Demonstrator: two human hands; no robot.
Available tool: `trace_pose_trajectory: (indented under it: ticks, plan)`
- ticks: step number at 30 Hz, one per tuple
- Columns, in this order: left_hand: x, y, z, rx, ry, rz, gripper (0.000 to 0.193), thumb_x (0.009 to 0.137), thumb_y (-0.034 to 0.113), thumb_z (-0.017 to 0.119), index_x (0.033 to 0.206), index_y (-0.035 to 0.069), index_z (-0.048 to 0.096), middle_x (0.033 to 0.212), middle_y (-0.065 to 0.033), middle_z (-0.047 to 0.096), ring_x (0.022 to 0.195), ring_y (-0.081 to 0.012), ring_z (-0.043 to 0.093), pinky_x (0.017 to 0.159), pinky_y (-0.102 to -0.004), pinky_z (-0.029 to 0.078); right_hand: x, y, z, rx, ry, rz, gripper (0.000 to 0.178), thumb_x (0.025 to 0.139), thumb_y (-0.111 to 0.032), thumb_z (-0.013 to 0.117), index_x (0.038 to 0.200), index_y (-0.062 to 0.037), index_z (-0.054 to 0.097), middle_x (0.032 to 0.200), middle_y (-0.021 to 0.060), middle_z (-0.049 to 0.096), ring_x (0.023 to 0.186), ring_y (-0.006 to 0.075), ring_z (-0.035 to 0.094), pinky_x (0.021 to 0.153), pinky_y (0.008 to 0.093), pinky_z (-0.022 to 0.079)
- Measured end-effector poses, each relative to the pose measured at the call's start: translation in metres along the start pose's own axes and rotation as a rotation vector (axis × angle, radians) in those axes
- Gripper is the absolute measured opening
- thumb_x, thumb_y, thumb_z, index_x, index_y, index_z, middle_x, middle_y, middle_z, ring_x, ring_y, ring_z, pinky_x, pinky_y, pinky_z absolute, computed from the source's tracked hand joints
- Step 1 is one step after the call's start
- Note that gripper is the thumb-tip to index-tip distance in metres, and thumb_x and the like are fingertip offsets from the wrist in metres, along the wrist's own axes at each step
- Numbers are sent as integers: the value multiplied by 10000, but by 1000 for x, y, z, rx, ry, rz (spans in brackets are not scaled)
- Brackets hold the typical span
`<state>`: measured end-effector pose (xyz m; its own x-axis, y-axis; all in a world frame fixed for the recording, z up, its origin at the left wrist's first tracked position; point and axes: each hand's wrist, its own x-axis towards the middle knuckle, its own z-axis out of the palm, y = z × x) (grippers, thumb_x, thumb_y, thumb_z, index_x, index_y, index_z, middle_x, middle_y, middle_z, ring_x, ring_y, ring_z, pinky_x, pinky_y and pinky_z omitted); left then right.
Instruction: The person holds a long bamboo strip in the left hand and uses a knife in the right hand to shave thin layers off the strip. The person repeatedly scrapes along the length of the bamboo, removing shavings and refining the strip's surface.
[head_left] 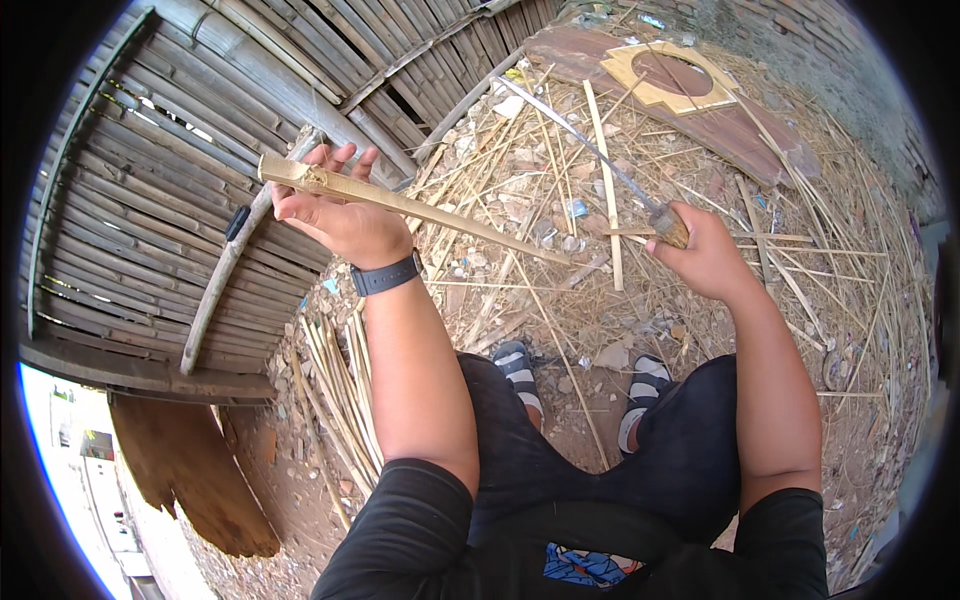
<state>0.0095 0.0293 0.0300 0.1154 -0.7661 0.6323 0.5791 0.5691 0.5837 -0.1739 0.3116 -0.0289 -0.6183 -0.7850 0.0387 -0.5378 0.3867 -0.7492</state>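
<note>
My left hand (pixel 358 232) is raised at the left, palm up, with a split piece of bamboo (pixel 450 215) lying across it. The thumb presses near the thick, knotted end, and the other fingers are loosely raised behind. From there the piece tapers to the right, its thin end over the littered ground. My right hand (pixel 705 250) is closed round the wooden handle of a long knife (pixel 600 150). Its narrow blade points up and to the left, away from me and apart from the bamboo.
Split bamboo strips (pixel 604 190) and shavings litter the ground ahead. A bundle of strips (pixel 340 385) lies by my left arm. A bamboo wall (pixel 170 220) stands at the left, with a leaning pole (pixel 215 290). Brown boards (pixel 690 130) lie at the far right by a brick wall (pixel 850 70).
</note>
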Motion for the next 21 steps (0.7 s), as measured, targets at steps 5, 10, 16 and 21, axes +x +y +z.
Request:
trace_pose_trajectory:
  ticks: [5, 10, 16, 21]
  plan:
    - [13, 11, -13, 92, -54, 27, 716, 985, 650, 274, 1181, 1, 506, 1053, -135, 529, 908, -245, 593, 779, -395, 538, 1, 2, 5, -8, -12, -38, 389, 806, -188, 723, 1096, 46, 613, 898, 213, 675, 819, 305, 653, 767, 393, 494]
    - [20, 18, -19, -145, -120, -75, 650, 1006, 599, 258, 1162, 32, 536, 947, -105, 595, 799, -221, 590, 707, -351, 514, 2, -3, 12, -12, -61, -36, 399, 805, -211, 726, 1103, 32, 618, 936, 218, 679, 854, 321, 655, 788, 405, 491]
    - [24, 28, -20, -216, -154, -116, 755, 916, 759, 273, 1145, 86, 528, 828, -66, 594, 600, -162, 506, 552, -288, 405, -5, -9, 42, 77, -147, -21, 421, 813, -228, 728, 1141, 14, 623, 938, 202, 675, 860, 317, 645, 813, 391, 491]
    - [24, 40, -20, -172, -213, -199, 747, 886, 801, 266, 968, 112, 545, 656, -15, 488, 489, -110, 375, 470, -250, 302, -5, -55, 82, 326, -317, 182, 348, 827, -207, 746, 1069, 1, 607, 867, 78, 647, 814, 156, 604, 770, 334, 493]
